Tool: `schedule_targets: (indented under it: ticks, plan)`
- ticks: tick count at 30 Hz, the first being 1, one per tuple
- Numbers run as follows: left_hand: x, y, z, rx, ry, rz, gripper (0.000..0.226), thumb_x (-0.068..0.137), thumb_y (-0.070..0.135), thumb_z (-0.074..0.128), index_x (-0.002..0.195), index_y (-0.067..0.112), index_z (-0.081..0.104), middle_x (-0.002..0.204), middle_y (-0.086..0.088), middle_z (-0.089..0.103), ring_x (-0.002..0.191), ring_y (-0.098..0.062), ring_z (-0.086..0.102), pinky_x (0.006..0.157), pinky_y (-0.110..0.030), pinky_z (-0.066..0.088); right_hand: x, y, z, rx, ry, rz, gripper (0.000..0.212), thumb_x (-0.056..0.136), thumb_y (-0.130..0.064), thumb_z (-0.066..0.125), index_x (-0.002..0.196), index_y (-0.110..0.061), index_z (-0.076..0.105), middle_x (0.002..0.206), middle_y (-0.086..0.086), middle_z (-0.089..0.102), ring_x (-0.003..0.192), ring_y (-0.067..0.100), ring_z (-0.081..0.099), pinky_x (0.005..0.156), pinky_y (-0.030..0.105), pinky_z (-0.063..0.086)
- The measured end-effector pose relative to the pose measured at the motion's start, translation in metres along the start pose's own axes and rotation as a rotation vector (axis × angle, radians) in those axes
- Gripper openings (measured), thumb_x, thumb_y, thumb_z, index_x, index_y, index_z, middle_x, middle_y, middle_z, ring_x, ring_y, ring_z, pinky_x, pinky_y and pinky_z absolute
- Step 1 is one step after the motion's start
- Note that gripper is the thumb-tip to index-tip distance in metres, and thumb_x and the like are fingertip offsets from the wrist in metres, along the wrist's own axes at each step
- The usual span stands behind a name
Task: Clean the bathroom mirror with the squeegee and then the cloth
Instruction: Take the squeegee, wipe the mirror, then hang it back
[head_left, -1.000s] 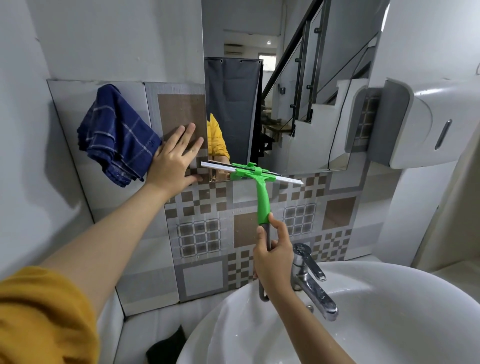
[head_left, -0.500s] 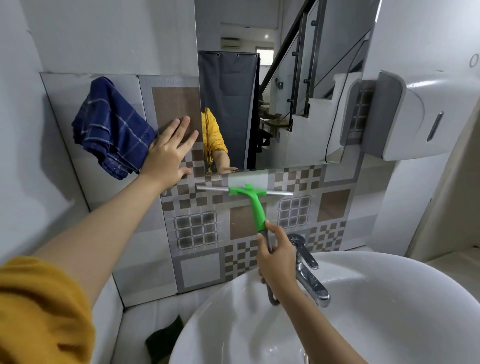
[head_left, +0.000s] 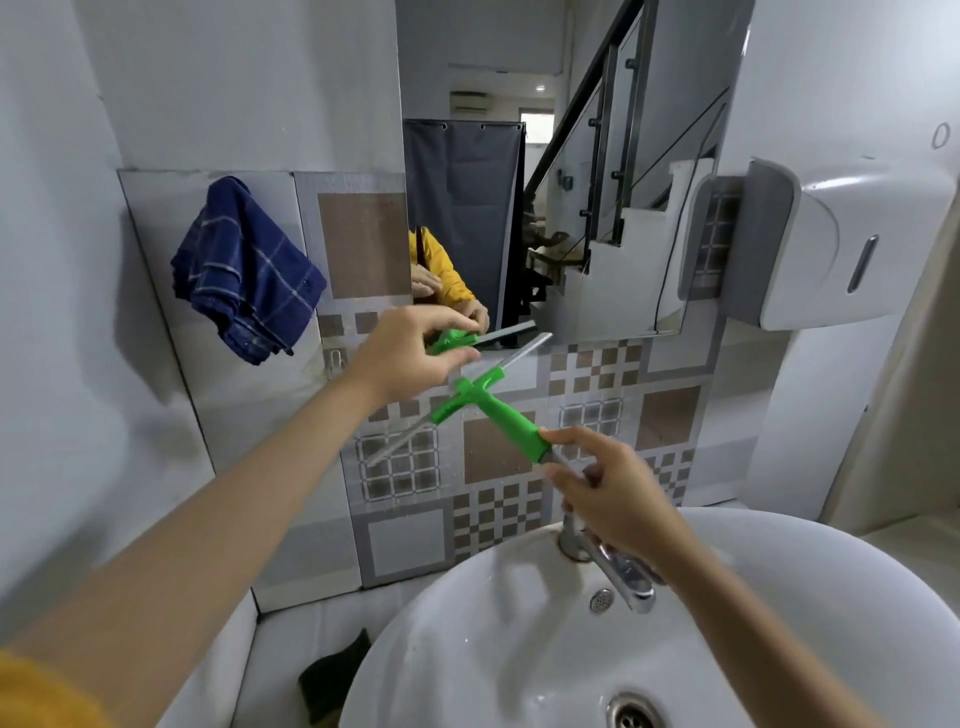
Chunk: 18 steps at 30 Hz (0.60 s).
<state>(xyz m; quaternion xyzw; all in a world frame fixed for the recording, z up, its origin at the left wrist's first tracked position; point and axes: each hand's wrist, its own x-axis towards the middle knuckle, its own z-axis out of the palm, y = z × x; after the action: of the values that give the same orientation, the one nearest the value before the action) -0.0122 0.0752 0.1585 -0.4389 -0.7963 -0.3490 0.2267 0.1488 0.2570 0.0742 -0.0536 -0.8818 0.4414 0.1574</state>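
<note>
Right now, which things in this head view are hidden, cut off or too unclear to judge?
- Whether the left hand touches the green squeegee: blurred, and the hand covers that part of the blade.
- The squeegee's handle end: wrapped by the right hand.
- The faucet base: behind the right hand.
- The dark object beside the sink: partly behind the sink rim.
- The mirror top: cut off by the frame.

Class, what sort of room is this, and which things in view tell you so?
Most likely a small bathroom or washroom: a white sink with a tap, a wall mirror above it, and a wall dispenser.
</note>
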Motion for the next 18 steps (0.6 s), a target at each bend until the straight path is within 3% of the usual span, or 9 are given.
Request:
schedule_targets:
  ticks: [3, 5, 8, 11, 15, 18]
  plan:
    - [-0.011, 0.03, 0.005, -0.143, -0.363, -0.081, 0.023, 0.076, 0.027, 0.074, 0.099, 0.025, 0.071, 0.105, 0.011, 0.069, 0.103, 0.001, 0.059, 0.09, -0.017, 0.043, 0.001, -0.017, -0.03, -0.058, -0.118, -0.021, 0.032, 0.088, -0.023, 0.064, 0.117, -0.036, 0.056, 0.071, 0.011, 0.071, 0.042, 0.009, 0.052, 0.04, 0.019, 0.045]
    - [-0.019, 0.038, 0.009, -0.184, -0.45, -0.108, 0.02, 0.076, 0.02, 0.074, 0.095, 0.024, 0.071, 0.104, 0.008, 0.07, 0.099, 0.002, 0.061, 0.086, -0.012, 0.044, 0.004, -0.029, -0.048, -0.102, -0.173, -0.054, 0.031, 0.086, -0.024, 0.067, 0.113, -0.036, 0.058, 0.072, 0.009, 0.073, 0.043, 0.012, 0.056, 0.042, 0.028, 0.05]
    - [-0.029, 0.043, 0.01, -0.272, -0.405, -0.143, 0.019, 0.074, 0.008, 0.074, 0.091, 0.016, 0.07, 0.095, 0.003, 0.071, 0.088, -0.001, 0.065, 0.075, -0.012, 0.049, 0.013, -0.043, -0.069, -0.141, -0.278, -0.097, 0.031, 0.083, -0.024, 0.071, 0.112, -0.034, 0.062, 0.076, 0.008, 0.075, 0.048, 0.018, 0.063, 0.052, 0.038, 0.056]
    - [-0.039, 0.045, 0.006, -0.297, -0.341, -0.15, 0.019, 0.073, 0.003, 0.074, 0.089, 0.012, 0.069, 0.091, 0.001, 0.071, 0.086, -0.007, 0.067, 0.075, -0.021, 0.055, 0.025, -0.056, -0.08, -0.185, -0.383, -0.126, 0.033, 0.081, -0.023, 0.073, 0.112, -0.032, 0.064, 0.078, 0.009, 0.075, 0.055, 0.025, 0.066, 0.061, 0.048, 0.058]
    - [-0.054, 0.043, -0.002, -0.28, -0.267, -0.173, 0.023, 0.073, 0.002, 0.073, 0.089, 0.018, 0.068, 0.091, -0.001, 0.07, 0.086, -0.013, 0.067, 0.077, -0.031, 0.057, 0.042, -0.077, -0.079, -0.29, -0.445, -0.246, 0.027, 0.08, -0.021, 0.075, 0.106, -0.025, 0.068, 0.076, 0.006, 0.076, 0.058, 0.021, 0.069, 0.061, 0.038, 0.059]
    - [-0.066, 0.037, -0.008, -0.284, -0.183, -0.19, 0.023, 0.074, 0.002, 0.072, 0.091, 0.018, 0.067, 0.091, 0.0, 0.069, 0.086, -0.013, 0.066, 0.079, -0.032, 0.056, 0.056, -0.089, -0.07, -0.542, -0.317, -0.434, 0.022, 0.078, -0.036, 0.076, 0.099, -0.031, 0.072, 0.075, -0.008, 0.072, 0.065, 0.009, 0.066, 0.065, 0.032, 0.056]
